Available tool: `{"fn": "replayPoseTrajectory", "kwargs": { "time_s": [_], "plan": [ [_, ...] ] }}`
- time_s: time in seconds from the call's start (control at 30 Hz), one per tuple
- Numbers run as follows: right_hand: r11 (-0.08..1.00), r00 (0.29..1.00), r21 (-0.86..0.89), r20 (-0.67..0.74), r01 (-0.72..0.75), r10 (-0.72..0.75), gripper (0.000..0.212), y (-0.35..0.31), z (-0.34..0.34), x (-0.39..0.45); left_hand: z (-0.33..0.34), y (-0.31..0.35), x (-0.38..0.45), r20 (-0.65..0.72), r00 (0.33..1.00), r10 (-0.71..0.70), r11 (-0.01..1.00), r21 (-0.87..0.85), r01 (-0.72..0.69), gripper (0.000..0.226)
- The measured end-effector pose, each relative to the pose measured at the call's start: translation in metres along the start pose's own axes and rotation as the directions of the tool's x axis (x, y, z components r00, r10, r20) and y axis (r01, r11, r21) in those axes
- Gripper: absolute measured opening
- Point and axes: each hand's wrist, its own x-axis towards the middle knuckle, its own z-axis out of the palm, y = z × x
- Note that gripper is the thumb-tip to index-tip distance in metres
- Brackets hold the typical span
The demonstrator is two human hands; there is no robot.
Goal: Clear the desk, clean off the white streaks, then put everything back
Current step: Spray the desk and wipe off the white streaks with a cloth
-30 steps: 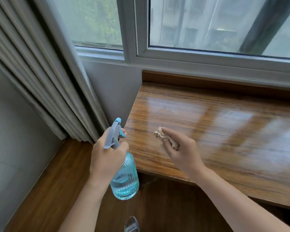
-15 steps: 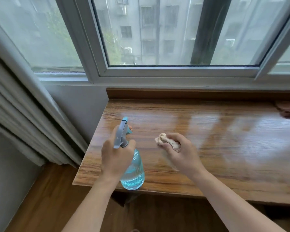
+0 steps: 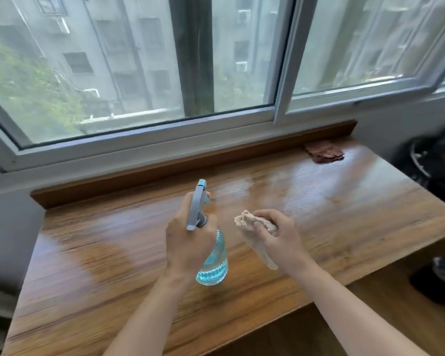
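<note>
Two hands are working above the desk [image 3: 113, 265]: left hand [image 3: 188, 242] is gripping the spray bottle [image 3: 213, 263], partly hiding it; right hand [image 3: 280, 240] is clutching a rag [image 3: 252, 224] just beside.

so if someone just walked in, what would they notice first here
Probably the spray bottle of blue liquid, gripped by the left hand over the middle of the wooden desk. Right beside it, the right hand holds a bunched pale cloth. After that, a reddish-brown cloth lying at the far right corner under the big window.
</note>
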Motion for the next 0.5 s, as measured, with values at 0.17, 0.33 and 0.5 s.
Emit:
{"fn": "replayPoseTrajectory", "kwargs": {
  "time_s": [0.17,0.33,0.5],
  "plan": [
    [0.999,0.997,-0.037,-0.068,-0.030,0.028,0.016,0.029,-0.056,0.033,0.060,0.025,0.027,0.024,0.999,0.038,0.999,-0.038,-0.037,0.041],
    [0.996,0.995,-0.077,-0.094,-0.035,0.027,0.018,0.061,-0.120,0.065,0.126,0.053,0.037,-0.017,0.999,0.044,0.998,-0.034,-0.044,0.038],
    [0.994,0.995,-0.056,0.000,-0.097,0.097,0.022,0.094,-0.188,0.093,0.195,0.089,0.042,-0.107,0.994,0.020,1.000,-0.021,-0.022,0.037]
  ]
}}
